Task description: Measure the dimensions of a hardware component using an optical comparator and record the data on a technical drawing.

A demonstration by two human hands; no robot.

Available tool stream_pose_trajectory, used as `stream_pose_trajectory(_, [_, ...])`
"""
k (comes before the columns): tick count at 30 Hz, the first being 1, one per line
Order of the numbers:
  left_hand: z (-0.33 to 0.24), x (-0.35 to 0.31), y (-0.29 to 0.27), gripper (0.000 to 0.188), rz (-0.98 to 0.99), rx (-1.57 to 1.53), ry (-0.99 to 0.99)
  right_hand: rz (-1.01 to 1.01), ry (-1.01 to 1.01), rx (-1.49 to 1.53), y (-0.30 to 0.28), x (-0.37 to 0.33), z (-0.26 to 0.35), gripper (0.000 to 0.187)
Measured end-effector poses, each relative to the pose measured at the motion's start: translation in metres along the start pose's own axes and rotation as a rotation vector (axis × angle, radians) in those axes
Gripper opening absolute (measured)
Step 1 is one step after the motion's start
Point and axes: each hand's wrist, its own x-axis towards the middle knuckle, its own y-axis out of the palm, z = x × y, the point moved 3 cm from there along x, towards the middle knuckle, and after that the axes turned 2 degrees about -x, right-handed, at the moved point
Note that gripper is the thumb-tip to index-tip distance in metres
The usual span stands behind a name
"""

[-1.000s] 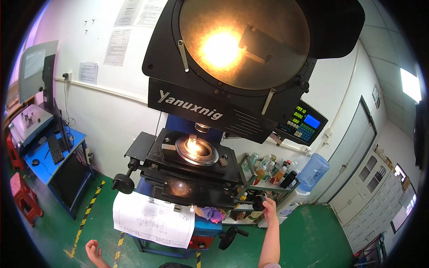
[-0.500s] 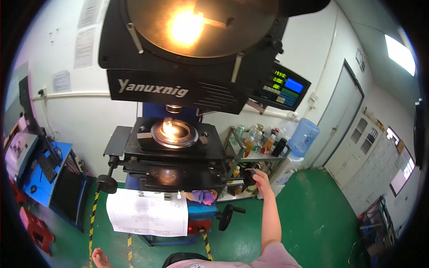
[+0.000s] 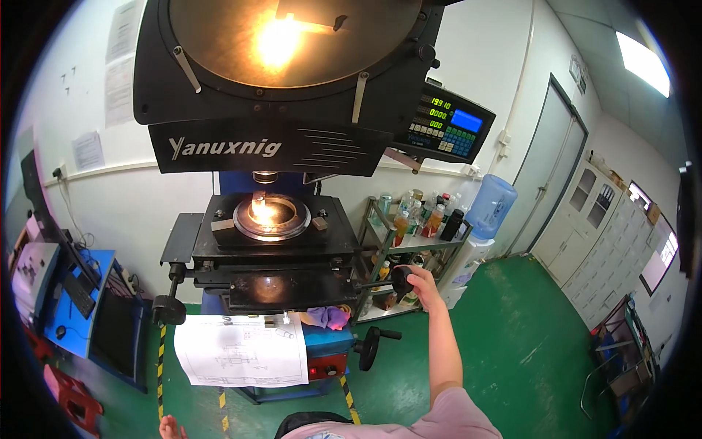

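A black optical profile projector stands in front of me. My right hand [image 3: 424, 287] is closed on the black knob [image 3: 400, 281] at the right end of the stage. Light falls on a small upright piece [image 3: 259, 198] on the round glass plate [image 3: 244, 219] of the stage; glare hides its detail. Above, the round screen [image 3: 212, 44] shows a bright glow and a dark shadow shape. My left hand [image 3: 172, 427] hangs low at the bottom left, holding nothing visible, its fingers apart and partly cut off by the picture edge.
A digital readout [image 3: 446, 124] is mounted at the projector's right. A drawing sheet [image 3: 241, 358] hangs below the stage, beside a purple cloth [image 3: 329, 317] and a black handwheel [image 3: 369, 350]. Bottles fill a shelf rack [image 3: 428, 244] near a water dispenser [image 3: 491, 208]. A blue desk [image 3: 102, 293] stands left.
My view has shifted, so the projector sits further left and higher. My right hand stays on the knob. The readout's top digits look different, though blurred before.
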Motion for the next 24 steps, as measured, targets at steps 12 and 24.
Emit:
stream_pose_trajectory(12, [-0.002, -0.007, 0.007, 0.026, -0.021, -0.024, -0.057, 0.038, 0.015, -0.013, -0.004, 0.002, 0.007, 0.042])
stream_pose_trajectory(24, [-0.04, -0.026, 0.002, 0.03, -0.059, 0.072, -0.153, -0.171, -0.051, -0.088, -0.009, -0.012, -0.011, 0.051])
